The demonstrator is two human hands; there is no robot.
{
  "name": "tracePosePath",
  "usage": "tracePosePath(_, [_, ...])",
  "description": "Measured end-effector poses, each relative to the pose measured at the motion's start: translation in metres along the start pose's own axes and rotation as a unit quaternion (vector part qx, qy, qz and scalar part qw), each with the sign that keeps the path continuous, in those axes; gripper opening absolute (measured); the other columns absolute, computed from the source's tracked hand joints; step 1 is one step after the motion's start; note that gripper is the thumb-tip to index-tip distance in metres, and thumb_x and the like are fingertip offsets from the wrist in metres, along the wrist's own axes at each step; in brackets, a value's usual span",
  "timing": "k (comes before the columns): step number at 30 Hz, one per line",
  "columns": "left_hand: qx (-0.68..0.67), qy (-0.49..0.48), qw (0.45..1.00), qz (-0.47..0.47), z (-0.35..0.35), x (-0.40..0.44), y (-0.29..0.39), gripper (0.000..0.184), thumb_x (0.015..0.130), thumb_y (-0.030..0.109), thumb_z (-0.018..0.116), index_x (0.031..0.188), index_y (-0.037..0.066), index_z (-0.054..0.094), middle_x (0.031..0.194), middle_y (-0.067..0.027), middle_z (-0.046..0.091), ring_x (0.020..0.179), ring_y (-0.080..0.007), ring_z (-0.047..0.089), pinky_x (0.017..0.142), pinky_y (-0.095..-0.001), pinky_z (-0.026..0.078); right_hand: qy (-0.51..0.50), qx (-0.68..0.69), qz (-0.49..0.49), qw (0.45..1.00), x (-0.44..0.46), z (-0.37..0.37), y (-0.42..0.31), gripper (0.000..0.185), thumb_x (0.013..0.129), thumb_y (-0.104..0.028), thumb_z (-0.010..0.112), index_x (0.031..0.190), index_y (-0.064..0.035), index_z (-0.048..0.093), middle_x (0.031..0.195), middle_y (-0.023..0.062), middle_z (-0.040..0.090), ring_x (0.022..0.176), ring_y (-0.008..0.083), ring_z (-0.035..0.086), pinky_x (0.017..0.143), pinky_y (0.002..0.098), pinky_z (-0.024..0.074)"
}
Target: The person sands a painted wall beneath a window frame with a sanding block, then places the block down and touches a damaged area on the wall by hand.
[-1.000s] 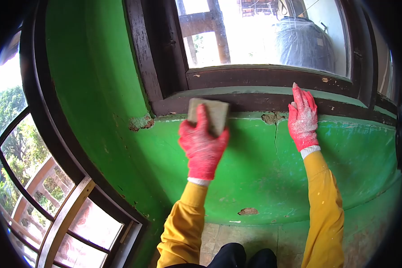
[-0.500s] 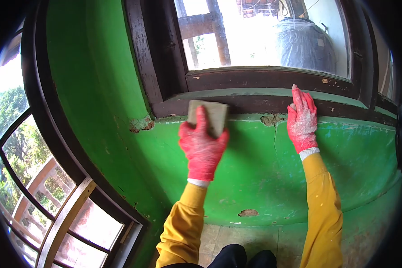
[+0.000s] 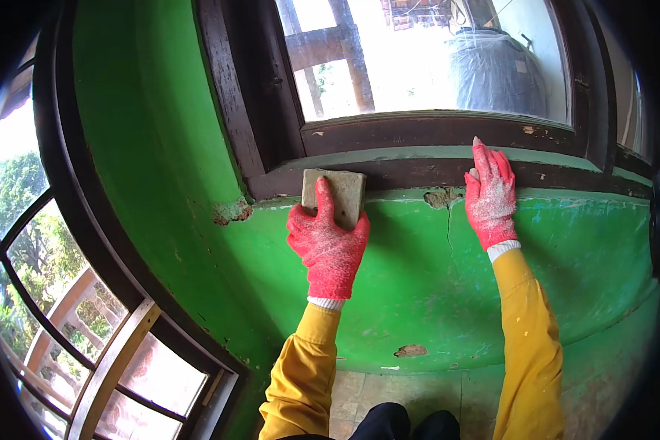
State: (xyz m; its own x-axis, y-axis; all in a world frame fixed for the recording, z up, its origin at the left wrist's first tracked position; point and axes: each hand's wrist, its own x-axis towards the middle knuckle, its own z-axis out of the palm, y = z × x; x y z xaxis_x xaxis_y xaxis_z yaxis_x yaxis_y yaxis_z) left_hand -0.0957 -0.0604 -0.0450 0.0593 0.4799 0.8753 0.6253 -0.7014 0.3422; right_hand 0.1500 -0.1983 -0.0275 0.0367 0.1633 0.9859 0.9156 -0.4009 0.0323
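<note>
My left hand (image 3: 328,246), in a red glove dusted with white, grips a flat tan block (image 3: 347,196), its index finger lying along the face. The block rests against the dark wooden sill (image 3: 418,173) at the top of the green wall (image 3: 396,279). To the right, my right hand (image 3: 491,196), gloved the same way, lies flat with fingers extended upward over the sill and the wall's top edge. It holds nothing. Between the hands, a chipped hole (image 3: 441,197) shows in the wall, with a crack running down from it.
Above the sill is a dark-framed window, with a plastic-wrapped tank (image 3: 497,73) behind the glass. A paned window (image 3: 59,319) with a wooden bar (image 3: 114,363) curves along the left. Another chipped patch (image 3: 411,350) marks the lower wall, above the tiled floor (image 3: 418,385).
The view has shifted a little, so both hands appear slightly further left. The left hand and block, blurred earlier, now look sharp. The left hand still holds the block.
</note>
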Motion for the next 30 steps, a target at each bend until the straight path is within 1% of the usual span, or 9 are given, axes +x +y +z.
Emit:
tracePosePath(5, [-0.034, -0.026, 0.997, 0.067, 0.013, -0.015, 0.039, 0.091, 0.067, 0.044, 0.082, 0.147, 0.021, 0.047, 0.114, -0.0247, 0.048, 0.105, -0.0409, 0.053, 0.088, -0.0486, 0.048, -0.009, 0.006, -0.015, 1.000, -0.002, -0.002, 0.002, 0.064, 0.088, -0.014, 0.064, 0.148, -0.0062, 0.042, 0.138, 0.0129, 0.056, 0.125, 0.0330, 0.051, 0.113, 0.0487, 0.0357])
tracePosePath(7, [-0.051, -0.058, 0.995, 0.060, 0.008, -0.009, 0.028, 0.091, 0.067, 0.043, 0.082, 0.148, 0.021, 0.046, 0.114, -0.0238, 0.048, 0.105, -0.0408, 0.053, 0.088, -0.0485, 0.048, -0.014, 0.006, -0.016, 1.000, -0.002, -0.005, 0.002, 0.064, 0.087, -0.014, 0.064, 0.148, -0.0060, 0.042, 0.138, 0.0130, 0.056, 0.125, 0.0330, 0.051, 0.113, 0.0487, 0.0360])
tracePosePath(10, [-0.020, -0.015, 1.000, -0.013, 0.004, -0.001, -0.017, 0.089, 0.069, 0.039, 0.082, 0.148, 0.020, 0.046, 0.115, -0.0220, 0.048, 0.103, -0.0389, 0.054, 0.089, -0.0471, 0.048, -0.006, 0.011, -0.015, 1.000, -0.002, -0.002, 0.000, 0.064, 0.087, -0.014, 0.064, 0.147, -0.0057, 0.042, 0.138, 0.0132, 0.056, 0.125, 0.0328, 0.051, 0.112, 0.0486, 0.0363])
tracePosePath(13, [0.013, 0.005, 0.999, -0.048, 0.003, -0.001, -0.005, 0.088, 0.069, 0.040, 0.082, 0.148, 0.021, 0.047, 0.115, -0.0219, 0.048, 0.103, -0.0376, 0.055, 0.087, -0.0451, 0.049, -0.002, 0.004, -0.010, 1.000, 0.001, 0.000, 0.000, 0.064, 0.088, -0.015, 0.064, 0.147, -0.0051, 0.042, 0.139, 0.0135, 0.056, 0.126, 0.0326, 0.051, 0.112, 0.0486, 0.0360])
tracePosePath(17, [-0.063, -0.055, 0.994, 0.076, 0.015, -0.015, 0.067, 0.089, 0.068, 0.043, 0.082, 0.147, 0.022, 0.047, 0.114, -0.0221, 0.048, 0.105, -0.0400, 0.053, 0.087, -0.0471, 0.048, 0.003, -0.007, -0.019, 1.000, -0.001, 0.001, 0.002, 0.064, 0.088, -0.017, 0.064, 0.148, -0.0053, 0.042, 0.140, 0.0134, 0.055, 0.126, 0.0326, 0.051, 0.113, 0.0490, 0.0349])
tracePosePath(21, [-0.028, -0.035, 0.997, 0.066, 0.009, -0.006, 0.033, 0.089, 0.068, 0.042, 0.082, 0.148, 0.022, 0.047, 0.115, -0.0229, 0.048, 0.105, -0.0412, 0.053, 0.089, -0.0494, 0.047, -0.011, 0.025, -0.023, 0.999, -0.002, -0.003, 0.004, 0.064, 0.088, -0.017, 0.063, 0.148, -0.0054, 0.041, 0.140, 0.0138, 0.054, 0.127, 0.0329, 0.050, 0.114, 0.0486, 0.0340])
tracePosePath(23, [-0.011, -0.017, 1.000, -0.018, 0.002, 0.004, 0.003, 0.089, 0.068, 0.040, 0.084, 0.147, 0.021, 0.047, 0.116, -0.0231, 0.048, 0.101, -0.0400, 0.055, 0.087, -0.0493, 0.049, -0.005, 0.028, -0.015, 0.999, -0.002, -0.002, 0.005, 0.065, 0.088, -0.017, 0.063, 0.148, -0.0053, 0.041, 0.140, 0.0140, 0.054, 0.128, 0.0330, 0.050, 0.114, 0.0484, 0.0338])
tracePosePath(25, [0.012, 0.031, 0.999, 0.005, 0.005, 0.002, 0.001, 0.090, 0.068, 0.041, 0.084, 0.147, 0.021, 0.047, 0.117, -0.0236, 0.048, 0.104, -0.0406, 0.054, 0.089, -0.0497, 0.048, -0.006, 0.011, -0.005, 1.000, -0.002, -0.001, 0.000, 0.065, 0.089, -0.017, 0.063, 0.148, -0.0055, 0.041, 0.141, 0.0138, 0.054, 0.128, 0.0331, 0.050, 0.115, 0.0483, 0.0339])
tracePosePath(30, [-0.027, -0.028, 0.995, 0.088, 0.012, -0.010, 0.043, 0.093, 0.066, 0.044, 0.083, 0.148, 0.022, 0.045, 0.117, -0.0229, 0.047, 0.106, -0.0403, 0.051, 0.091, -0.0499, 0.045, -0.001, 0.015, -0.025, 1.000, -0.001, -0.002, 0.002, 0.066, 0.088, -0.018, 0.064, 0.148, -0.0053, 0.041, 0.138, 0.0141, 0.056, 0.127, 0.0328, 0.050, 0.114, 0.0487, 0.0342])
